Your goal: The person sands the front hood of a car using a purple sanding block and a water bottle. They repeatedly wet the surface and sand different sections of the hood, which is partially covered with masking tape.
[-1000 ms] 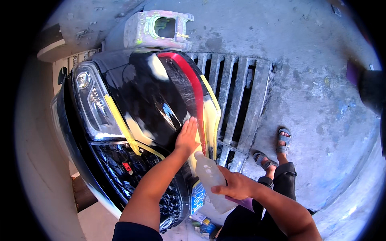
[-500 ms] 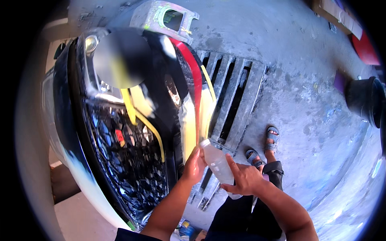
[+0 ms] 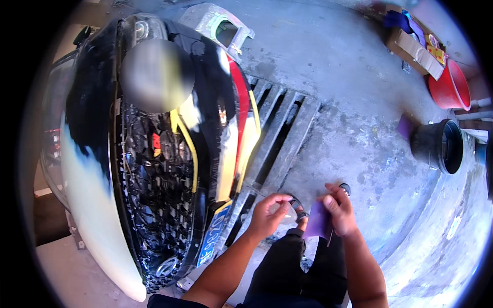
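Observation:
My right hand (image 3: 341, 210) grips a purple sheet of sandpaper (image 3: 318, 222) between thumb and fingers, above my dark trousers. To its left, the fingers of my left hand (image 3: 269, 215) are curled round a clear plastic bottle (image 3: 288, 214); the hand hides most of it, and only a pale translucent part shows. Both hands are apart from the car front (image 3: 215, 102) at my left. Its body is patched in black, white, yellow and red, with a dark grille (image 3: 159, 205) and a blue plate (image 3: 213, 238).
A slotted drain grate (image 3: 287, 138) runs beside the car. A worn stool (image 3: 205, 20) stands beyond it. On the right are a black bucket (image 3: 436, 149), a red bucket (image 3: 452, 87), a cardboard box (image 3: 411, 49) and a purple sheet (image 3: 405, 127) on the floor.
My hands have come apart. The right hand has let go of the bottle and now shows the purple sandpaper. The view has shifted, with more of the right side showing.

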`<state>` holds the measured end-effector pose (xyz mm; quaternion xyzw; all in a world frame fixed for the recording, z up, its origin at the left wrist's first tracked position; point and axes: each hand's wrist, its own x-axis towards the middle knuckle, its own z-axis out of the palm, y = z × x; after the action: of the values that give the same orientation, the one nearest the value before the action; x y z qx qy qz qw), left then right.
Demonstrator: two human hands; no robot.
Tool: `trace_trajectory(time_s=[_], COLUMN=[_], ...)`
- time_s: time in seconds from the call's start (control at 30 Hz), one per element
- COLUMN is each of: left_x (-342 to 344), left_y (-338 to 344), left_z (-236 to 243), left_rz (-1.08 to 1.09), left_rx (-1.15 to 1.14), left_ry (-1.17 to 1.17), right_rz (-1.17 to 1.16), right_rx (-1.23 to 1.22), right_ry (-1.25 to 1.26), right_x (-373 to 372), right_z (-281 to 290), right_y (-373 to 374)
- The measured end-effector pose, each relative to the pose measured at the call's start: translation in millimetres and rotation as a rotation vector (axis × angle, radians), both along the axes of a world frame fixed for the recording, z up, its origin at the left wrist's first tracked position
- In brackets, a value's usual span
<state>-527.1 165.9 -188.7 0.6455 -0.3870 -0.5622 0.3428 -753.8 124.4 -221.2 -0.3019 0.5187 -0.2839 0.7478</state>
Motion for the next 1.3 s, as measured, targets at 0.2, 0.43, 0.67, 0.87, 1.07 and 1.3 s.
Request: trace_trajectory(time_s=[0.2,0.43,0.67,0.87,1.07,1.3], left_x=[-58.9,-157.6,-256.3,-318.3,-324.5,-367.5], left_y=[-29.7,-84.0,-136.6,-174.0,-192.7,-212.3], left_z=[-10.9,-18.0,-19.2,-11.4,-24.0,-21.8], left_rz=[-0.224,-0.356,-0.187,-0.348,-0.303,-0.696], left_rx=[-0.045,0.133,0.154,0.071,0.016,-0.329], left_ry=[-0.012,-0.006,0.197,-0.019,-0.002,-0.205], right_rz=[-0.173,-0.132,-0.117,-0.368,-0.806,-0.998], right_rx=[0.304,0.266,0.175,0.16,0.158,0.305], right_ry=[-0.417,-0.566,-0.448,-0.361,-0.466,-0.647], right_x=[-42.4,-140.7,-268.7,-327.4,-352.8,-346.2], right_z=[5.0,-11.3,-18.5,-10.0,-3.4,0.2], right_y=[-40.6,-75.3,-87.9,-113.0,-134.6,-154.9])
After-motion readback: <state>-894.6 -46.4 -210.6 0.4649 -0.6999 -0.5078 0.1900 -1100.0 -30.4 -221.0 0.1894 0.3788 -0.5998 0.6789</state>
